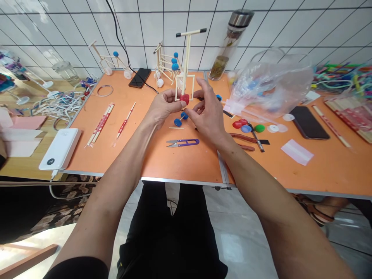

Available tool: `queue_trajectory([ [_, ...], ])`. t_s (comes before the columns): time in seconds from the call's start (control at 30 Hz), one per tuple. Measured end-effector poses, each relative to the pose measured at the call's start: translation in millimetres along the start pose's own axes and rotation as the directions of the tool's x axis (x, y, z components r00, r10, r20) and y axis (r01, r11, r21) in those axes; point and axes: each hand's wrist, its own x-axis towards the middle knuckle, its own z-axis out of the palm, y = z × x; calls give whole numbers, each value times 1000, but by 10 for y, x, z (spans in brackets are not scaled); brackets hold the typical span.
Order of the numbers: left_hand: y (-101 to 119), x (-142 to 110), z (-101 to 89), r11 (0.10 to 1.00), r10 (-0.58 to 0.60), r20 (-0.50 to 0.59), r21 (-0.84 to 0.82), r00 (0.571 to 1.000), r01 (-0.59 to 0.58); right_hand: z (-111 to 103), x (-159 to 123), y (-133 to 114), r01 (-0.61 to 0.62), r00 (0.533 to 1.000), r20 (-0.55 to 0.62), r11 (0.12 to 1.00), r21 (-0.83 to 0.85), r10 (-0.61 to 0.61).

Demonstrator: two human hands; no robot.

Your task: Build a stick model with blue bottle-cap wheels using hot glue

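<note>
My left hand [162,110] grips the lower end of a stick scooter model [188,54], thumb against its red wheel [184,99]. The model stands upright, with a black-tipped crossbar on top and a rectangular stick frame near the bottom. My right hand [209,110] is at the model's right side, thumb and fingers apart; whether a fingertip touches the frame is unclear. Just below the hands, two blue wheels [178,122] are joined by a short stick. A loose short stick [176,128] and purple thread snips [183,143] lie nearer me.
Behind stand other stick models [162,66] and a tea bottle [229,42]. To the right are a plastic bag [270,85], red-handled pliers [242,138], coloured caps [259,128] and a phone [309,122]. Wrapped chopsticks [100,124] and a white power bank [60,148] lie left.
</note>
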Motion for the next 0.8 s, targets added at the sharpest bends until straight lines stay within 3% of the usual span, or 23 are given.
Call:
queue_trajectory([
  [0.2,-102,71,-57,997,77,30,28,997,-78,11,31,104,-120,993,45,969,217,113],
  [0.4,-114,77,-57,992,111,64,50,992,-114,-3,68,189,-171,983,132,909,380,129],
  [0.8,-163,105,-35,969,178,98,157,979,-192,-19,74,116,-225,974,113,869,441,195],
])
